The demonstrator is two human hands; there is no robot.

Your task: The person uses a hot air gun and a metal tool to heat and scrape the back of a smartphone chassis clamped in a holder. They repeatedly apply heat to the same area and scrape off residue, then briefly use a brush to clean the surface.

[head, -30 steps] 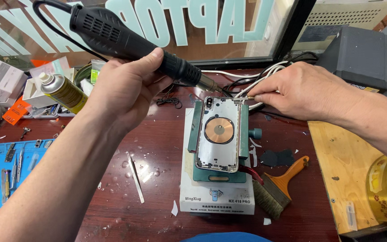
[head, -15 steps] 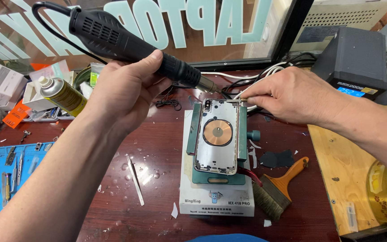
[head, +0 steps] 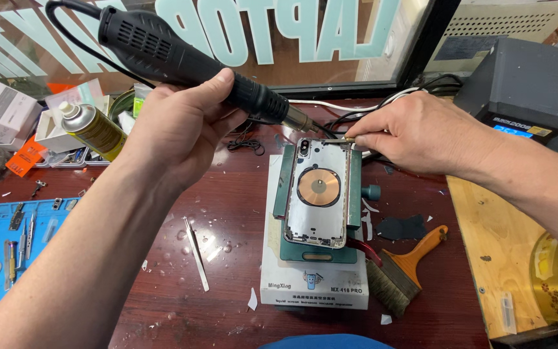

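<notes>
Now gripping black hot-air gun [head: 182, 61] in left hand [head: 179, 132], fingers wrapped tight round barrel, nozzle aiming at top edge of phone back housing [head: 318, 194]. Pinching small tool at housing's top corner with right hand [head: 414, 139], fingertips pressed together. Housing lying clamped in green fixture [head: 354, 194] on white box [head: 311, 284], brush [head: 402, 268] lying just beside.

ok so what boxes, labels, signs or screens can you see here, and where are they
Window lettering: large pale mirrored letters on the glass at the back.
White box: flat, under the green phone holder, centre of table, small printed label on its front.
White carton: far left, grey side panel.
Spray can: left, yellow label, white cap.
Small blue screen: on the grey unit, right rear.
</notes>
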